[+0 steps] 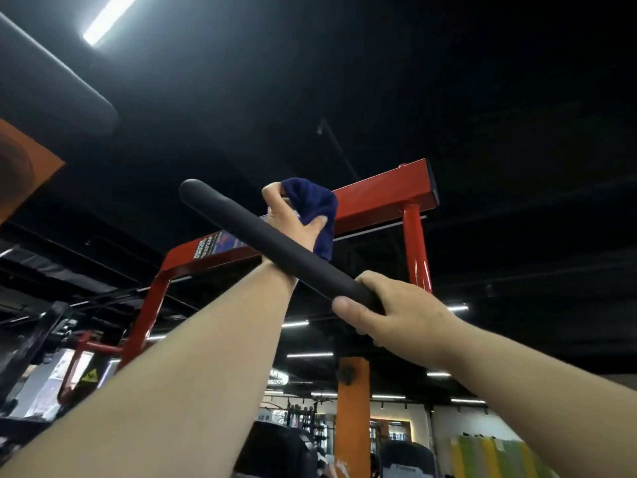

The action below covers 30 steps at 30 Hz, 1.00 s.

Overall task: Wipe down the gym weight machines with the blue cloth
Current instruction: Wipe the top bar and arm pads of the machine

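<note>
gripping the lower end of a black padded bar (pixel 272 241), the right hand (pixel 396 312) curls round it; the left hand (pixel 293 222) clutches the blue cloth (pixel 313 205) bunched against the machine's red frame (pixel 375 198) overhead.

Dim gym; ceiling strip light (pixel 110 19) glares top left; wide-angle edges bend.

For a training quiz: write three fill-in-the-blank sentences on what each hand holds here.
1. The left hand holds a ____ cloth up against the red frame.
2. The right hand has its grip on the near end of the ____ padded bar.
3. The bar passes in ____ of the left wrist.

Missing words: blue; black; front
</note>
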Available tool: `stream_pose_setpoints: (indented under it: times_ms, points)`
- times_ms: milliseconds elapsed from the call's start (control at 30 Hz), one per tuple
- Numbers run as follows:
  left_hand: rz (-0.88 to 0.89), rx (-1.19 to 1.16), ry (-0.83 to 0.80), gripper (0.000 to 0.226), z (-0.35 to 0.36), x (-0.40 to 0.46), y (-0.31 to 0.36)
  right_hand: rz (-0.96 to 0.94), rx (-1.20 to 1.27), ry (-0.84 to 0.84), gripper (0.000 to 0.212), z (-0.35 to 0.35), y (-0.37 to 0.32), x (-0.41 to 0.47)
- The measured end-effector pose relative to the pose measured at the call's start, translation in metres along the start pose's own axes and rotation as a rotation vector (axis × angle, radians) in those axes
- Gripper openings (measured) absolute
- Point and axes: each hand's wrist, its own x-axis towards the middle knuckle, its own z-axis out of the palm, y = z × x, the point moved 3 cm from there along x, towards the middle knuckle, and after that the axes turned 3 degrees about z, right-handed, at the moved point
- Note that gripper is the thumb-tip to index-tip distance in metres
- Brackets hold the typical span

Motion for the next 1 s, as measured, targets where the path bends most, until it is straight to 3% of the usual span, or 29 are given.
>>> stream_pose_setpoints:
  times_ms: [133,267,333,400,533,567,633,700,767,800,867,1000]
  points:
    - [0.080,-0.008,0.039,0.065,0.028,0.019,-0.005,0.128,0.249,-0.119,0.060,-0.013,-0.003,0.010]
    - [0.120,0.053,0.143,0.067,0.036,0.027,-0.002,0.087,0.138,-0.037,0.052,-0.004,0.001,0.006]
    - [0.157,0.127,0.163,0.064,0.039,0.034,-0.001,0.044,-0.050,0.148,0.042,-0.010,0.005,0.005]
    - [0.249,0.226,0.113,0.046,0.047,0.038,-0.002,0.052,-0.269,0.392,0.045,-0.027,0.007,0.009]
    - [0.489,0.259,0.037,0.043,0.062,0.027,-0.016,0.473,-0.160,0.509,0.074,-0.046,0.026,0.031]
    - [0.555,0.242,0.027,0.048,0.062,0.026,-0.025,0.584,-0.031,0.516,0.073,-0.043,0.031,0.036]
    - [0.665,0.308,-0.120,0.060,0.052,0.025,-0.034,0.675,0.162,0.553,0.050,-0.031,0.036,0.043]
    - [0.585,0.415,-0.227,0.067,0.037,0.033,-0.037,0.690,0.020,0.567,0.037,-0.020,0.034,0.048]
    - [0.295,0.527,-0.290,0.066,0.030,0.045,-0.037,0.679,-0.266,0.543,0.065,-0.018,0.029,0.051]
    - [0.253,0.536,-0.267,0.066,0.030,0.044,-0.034,0.656,-0.375,0.511,0.085,-0.019,0.027,0.052]
    - [0.390,0.442,-0.217,0.069,0.041,0.035,-0.032,0.600,-0.560,0.431,0.100,-0.018,0.025,0.052]
    - [0.648,0.325,-0.261,0.068,0.050,0.024,-0.049,0.298,-0.980,0.390,0.089,-0.026,0.024,0.056]
